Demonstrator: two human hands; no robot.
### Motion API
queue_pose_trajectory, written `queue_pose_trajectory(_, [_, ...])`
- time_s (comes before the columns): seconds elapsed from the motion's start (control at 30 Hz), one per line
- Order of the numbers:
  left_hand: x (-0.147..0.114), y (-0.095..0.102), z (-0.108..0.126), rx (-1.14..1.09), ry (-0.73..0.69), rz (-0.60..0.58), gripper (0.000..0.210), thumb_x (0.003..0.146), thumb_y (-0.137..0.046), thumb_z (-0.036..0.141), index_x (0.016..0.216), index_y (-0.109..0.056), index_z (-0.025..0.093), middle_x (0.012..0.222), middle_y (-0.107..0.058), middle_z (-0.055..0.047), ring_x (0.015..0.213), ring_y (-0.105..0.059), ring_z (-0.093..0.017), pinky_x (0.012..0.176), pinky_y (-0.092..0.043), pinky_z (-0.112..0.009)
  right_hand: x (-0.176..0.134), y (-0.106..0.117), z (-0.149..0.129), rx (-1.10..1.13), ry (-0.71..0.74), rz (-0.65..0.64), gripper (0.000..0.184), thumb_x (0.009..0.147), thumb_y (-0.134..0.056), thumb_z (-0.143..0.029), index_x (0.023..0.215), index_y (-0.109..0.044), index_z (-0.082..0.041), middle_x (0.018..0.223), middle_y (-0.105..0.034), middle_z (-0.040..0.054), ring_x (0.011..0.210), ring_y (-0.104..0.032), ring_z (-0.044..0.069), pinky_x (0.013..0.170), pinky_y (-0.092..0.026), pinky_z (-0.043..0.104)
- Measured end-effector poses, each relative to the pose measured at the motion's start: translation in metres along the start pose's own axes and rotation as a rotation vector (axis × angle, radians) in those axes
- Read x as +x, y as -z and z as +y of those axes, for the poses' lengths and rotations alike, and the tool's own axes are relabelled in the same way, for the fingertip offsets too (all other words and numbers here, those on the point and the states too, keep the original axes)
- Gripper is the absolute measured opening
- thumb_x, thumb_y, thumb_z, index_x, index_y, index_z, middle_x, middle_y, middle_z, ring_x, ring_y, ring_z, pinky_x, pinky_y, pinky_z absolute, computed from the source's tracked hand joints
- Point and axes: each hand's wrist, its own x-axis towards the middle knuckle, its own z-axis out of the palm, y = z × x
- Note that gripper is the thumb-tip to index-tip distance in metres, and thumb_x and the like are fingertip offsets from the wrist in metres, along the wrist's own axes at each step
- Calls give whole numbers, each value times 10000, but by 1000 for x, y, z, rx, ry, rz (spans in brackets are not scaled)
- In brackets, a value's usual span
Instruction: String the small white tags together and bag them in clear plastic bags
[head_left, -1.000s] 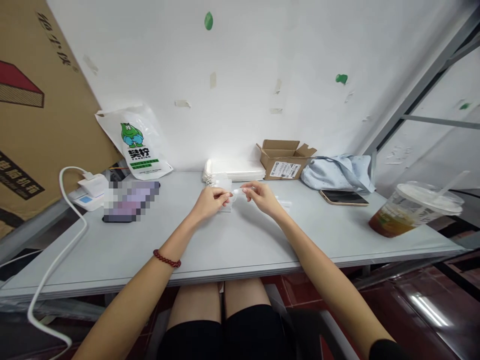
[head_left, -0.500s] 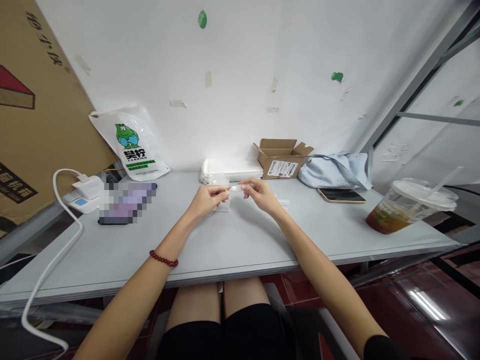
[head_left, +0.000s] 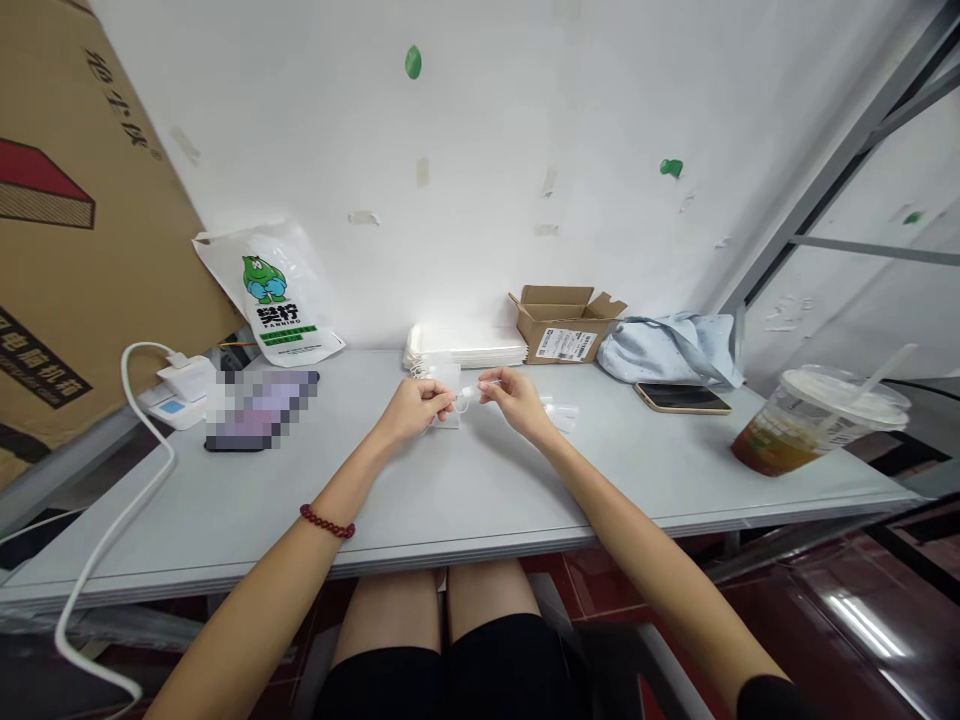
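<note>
The left hand has its fingers pinched on one end of a small, white, translucent plastic piece with a thin loop, raised between both hands' fingertips; the right hand pinches its other end. Handling looks midway, the piece still held, with clear, flat plastic packets lying just right of the right fingers.

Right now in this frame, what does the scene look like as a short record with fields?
left hand: pinched on a small white item
right hand: pinching the item's other end
item type: too small to tell
behind hands: stack of flat white pieces, open cardboard box
person's left: white plastic bag, partly pixelated phone
person's right: dark-screened phone, pale blue cloth bag, lidded cup with straw
</note>
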Motion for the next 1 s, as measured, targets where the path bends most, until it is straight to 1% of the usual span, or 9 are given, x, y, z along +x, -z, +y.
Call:
queue_pose_trajectory(0.13, [0, 0, -1, -43, 25, -2, 274, 623, -667, 413, 583, -619, 147, 517, -576, -17, 467, -461, -98, 471, -354, -241, 1, -3, 5, -2, 1, 0, 256, 743, -602, -396, 860, -603, -169, 597, -625, -2, 600, -598, 148, 555, -384, 258])
queue_pose_trajectory(0.27, [0, -2, -1, -77, 44, 9, 256, 610, -684, 390, 578, -625, 143, 540, -591, -22, 476, -476, -96, 475, -359, -240, 0, -4, 3, 18, 6, 4, 222, 751, -601, -364, 852, -604, -166, 596, -625, 0, 608, -614, 155, 573, -408, 262])
queue_pose_trajectory(0.4, [0, -1, -1, -92, 52, -2, 272, 605, -697, 401, 566, -626, 142, 528, -583, -23, 475, -476, -95, 475, -362, -240, -1, -3, 0, 12, 17, -4, 248, 748, -611, -391, 855, -603, -168, 600, -625, 0, 615, -617, 158, 584, -412, 269])
queue_pose_trajectory(0.57, [2, 3, 0, -131, 75, -22, 274, 623, -694, 399, 607, -652, 129, 623, -621, -47, 520, -519, -104, 476, -373, -235, 1, 0, -3, 32, 25, -21, 281, 738, -621, -419, 854, -612, -164, 611, -628, 6, 617, -611, 154, 580, -412, 265])
queue_pose_trajectory(0.73, [2, 6, 1, -163, 83, 11, 293, 665, -667, 418, 690, -680, 126, 668, -622, -45, 556, -530, -104, 472, -373, -225, 2, 3, -4, 72, 24, -19, 309, 720, -643, -444, 842, -618, -161, 608, -624, 7, 617, -617, 157, 600, -435, 274])
queue_pose_trajectory(0.87, [2, 6, 1, -116, 82, -41, 307, 637, -702, 434, 668, -666, 130, 655, -620, -39, 555, -514, -100, 477, -376, -223, 0, 2, -5, 65, 34, -9, 315, 717, -643, -454, 830, -623, -160, 585, -620, 0, 593, -602, 150, 608, -443, 280])
queue_pose_trajectory(1.0, [3, 6, 1, -91, 56, -64, 315, 608, -720, 440, 649, -660, 133, 621, -610, -34, 536, -500, -101, 475, -379, -230, 3, 2, -3, 127, 31, -12, 333, 684, -676, -470, 797, -625, -161, 585, -617, -3, 578, -603, 146, 638, -472, 296])
